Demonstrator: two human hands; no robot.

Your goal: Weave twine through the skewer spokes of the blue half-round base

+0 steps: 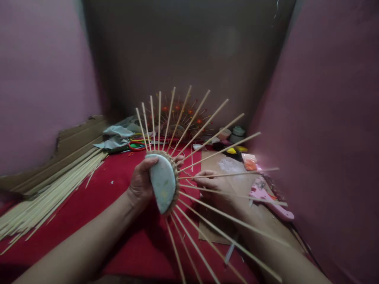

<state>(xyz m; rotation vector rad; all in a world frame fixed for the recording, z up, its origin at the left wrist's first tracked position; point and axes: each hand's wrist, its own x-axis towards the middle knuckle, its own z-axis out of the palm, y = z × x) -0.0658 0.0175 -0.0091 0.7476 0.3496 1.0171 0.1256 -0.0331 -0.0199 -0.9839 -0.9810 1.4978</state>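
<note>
- Open red cloth [118, 185] between stacked bamboo sticks [44, 197] at left and cardboard sheet [213, 157] at right.
- Fanned spokes [207, 130] barring approach from right and above.
- Craft clutter [233, 138] crowding far edge; walls close on both sides.

Left hand [141, 182] gripping, right hand [213, 182] fingers extended.

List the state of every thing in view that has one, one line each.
Left hand: closed around the disc's edge.
Right hand: behind the sticks, fingers touching them; grip unclear.
Disc with radiating sticks: held up, tilted edge-on, sticks fanned out.
Loose stick pile: lying flat on the red cloth.
Pink glue gun: lying on its side on the cardboard.
Second fan piece: standing upright against the back wall.
</note>
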